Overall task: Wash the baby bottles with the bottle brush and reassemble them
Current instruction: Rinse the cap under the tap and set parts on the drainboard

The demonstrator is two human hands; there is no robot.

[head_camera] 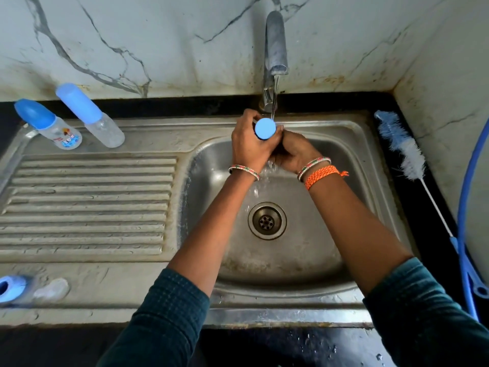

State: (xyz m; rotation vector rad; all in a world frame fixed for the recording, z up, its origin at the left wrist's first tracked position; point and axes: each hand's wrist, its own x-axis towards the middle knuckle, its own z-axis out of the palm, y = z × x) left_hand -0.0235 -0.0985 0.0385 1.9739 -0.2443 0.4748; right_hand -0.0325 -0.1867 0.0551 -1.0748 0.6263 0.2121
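Bottle [265,128] sits in your hands over the sink basin [304,250], under the tap [275,43]; its blue round end faces you, long axis running away toward 12 o'clock. Your left hand [250,147] wraps around it, your right hand [293,154] pressed close against it, its grip hidden. Water falls toward the drain [267,221]. At 10 o'clock two capped bottles [60,128] lie on the drainboard [87,202]. At 3 o'clock the bottle brush [404,149] lies on the black table [434,207], beside the marble wall [132,35].
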